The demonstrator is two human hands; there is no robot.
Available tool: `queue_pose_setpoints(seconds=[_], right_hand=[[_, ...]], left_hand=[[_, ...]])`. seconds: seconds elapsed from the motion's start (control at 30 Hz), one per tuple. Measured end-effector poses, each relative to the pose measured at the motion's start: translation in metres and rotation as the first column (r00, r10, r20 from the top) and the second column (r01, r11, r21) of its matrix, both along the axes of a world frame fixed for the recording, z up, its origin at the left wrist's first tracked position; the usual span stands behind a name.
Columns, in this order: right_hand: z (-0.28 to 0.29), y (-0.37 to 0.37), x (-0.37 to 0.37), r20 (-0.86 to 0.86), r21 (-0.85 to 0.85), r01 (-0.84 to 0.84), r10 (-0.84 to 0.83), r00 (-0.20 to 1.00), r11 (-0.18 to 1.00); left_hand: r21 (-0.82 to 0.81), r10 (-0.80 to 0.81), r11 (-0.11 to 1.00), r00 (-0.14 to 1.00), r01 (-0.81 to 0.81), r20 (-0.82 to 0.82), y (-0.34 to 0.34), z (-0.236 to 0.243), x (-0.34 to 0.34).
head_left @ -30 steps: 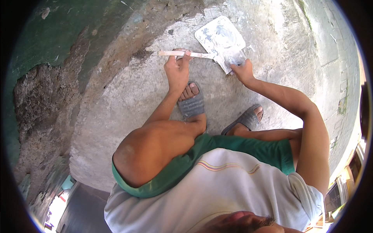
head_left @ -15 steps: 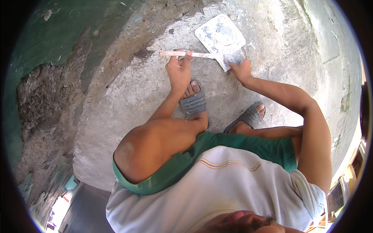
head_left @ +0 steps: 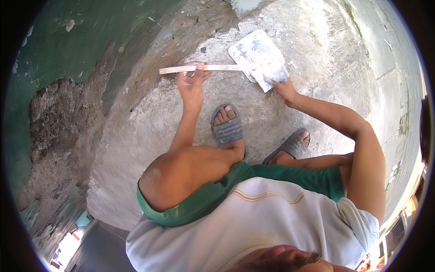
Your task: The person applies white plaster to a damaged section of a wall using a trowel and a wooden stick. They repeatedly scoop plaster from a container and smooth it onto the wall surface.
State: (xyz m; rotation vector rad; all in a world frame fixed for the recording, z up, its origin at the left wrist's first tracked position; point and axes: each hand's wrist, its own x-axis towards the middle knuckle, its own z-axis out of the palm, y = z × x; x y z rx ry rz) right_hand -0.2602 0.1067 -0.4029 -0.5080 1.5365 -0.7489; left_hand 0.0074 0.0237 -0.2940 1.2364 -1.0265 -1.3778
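My left hand (head_left: 192, 88) grips a long, flat, pale wooden stick (head_left: 172, 70) between thumb and fingers. The stick's right end, smeared white, meets the edge of a white-coated flat rectangular piece (head_left: 270, 76). My right hand (head_left: 285, 92) pinches that piece at its near right corner, thumb on top. Beneath and beyond it on the ground lies a white, round-cornered lid or tray (head_left: 234, 51), spread with white and grey paste. The piece overlaps the tray's near edge; whether they touch cannot be made out.
Rough concrete ground (head_left: 149, 122) spreads around my sandalled feet (head_left: 229, 124). On the left stands a dark green wall (head_left: 90, 27) with a broken, bare patch (head_left: 59, 122). A pale block wall (head_left: 385, 90) curves along the right.
My left hand has moved left, drawing the stick left across the flat piece. My right hand still holds the piece over the tray. The whole view has shifted slightly.
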Motion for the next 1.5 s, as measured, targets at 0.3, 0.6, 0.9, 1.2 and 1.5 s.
queue_pose_setpoints(seconds=[0.3, 0.6, 0.9, 1.2, 1.5], right_hand=[[0.102, -0.05, -0.02, 0.075, -0.238, 0.003, 0.016, 0.997, 0.971], [0.192, -0.151, 0.003, -0.27, -0.961, -0.177, -0.603, 0.751, 0.21], [0.169, -0.171, 0.019, -0.001, -0.997, 0.053, -0.701, 0.713, 0.054], [0.221, -0.164, 0.07, 0.931, 0.023, 0.885, -0.333, 0.151, 0.465], [0.252, -0.171, 0.064, 0.922, 0.062, 0.871, -0.361, 0.136, 0.487]], left_hand=[[0.068, 0.312, 0.95, 0.93, -0.304, -0.195, -0.028, 0.019, 0.037], [0.125, 0.259, 0.965, 0.919, -0.231, -0.297, -0.032, 0.007, 0.013], [0.131, 0.292, 0.954, 0.932, -0.269, -0.216, -0.02, 0.019, 0.032], [0.152, 0.364, 0.926, 0.922, -0.345, -0.129, -0.003, 0.012, 0.042], [0.105, 0.291, 0.955, 0.947, -0.279, -0.136, -0.012, 0.021, 0.027]])
